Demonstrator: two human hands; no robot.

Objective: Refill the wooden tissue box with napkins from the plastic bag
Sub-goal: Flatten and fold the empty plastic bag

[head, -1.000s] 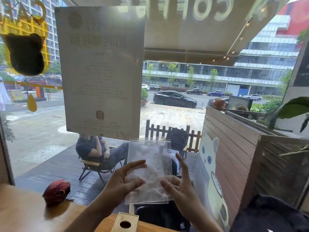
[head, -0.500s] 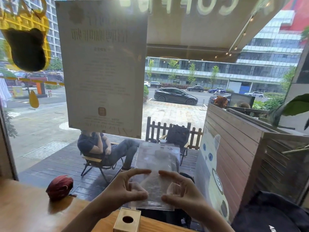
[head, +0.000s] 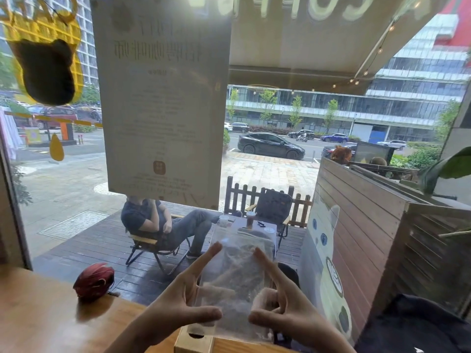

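Observation:
I hold a clear plastic bag (head: 239, 271) upright in front of the window, between both hands. My left hand (head: 178, 301) grips its left edge, thumb in front and fingers behind. My right hand (head: 285, 304) grips its right edge the same way. The bag looks see-through; whether napkins are inside I cannot tell. The wooden tissue box (head: 195, 341), with a round hole in its top, stands on the wooden counter (head: 51, 314) just below the bag's lower edge, partly hidden by the bag.
A red, shell-like object (head: 94, 280) lies on the counter by the window at the left. A dark bag (head: 418, 327) sits at the lower right. A paper notice (head: 163, 98) hangs on the glass. Outside, a person sits on a chair.
Both hands have lowered the plastic bag toward the wooden box, and the view has tilted down, so the box top sits right under the bag.

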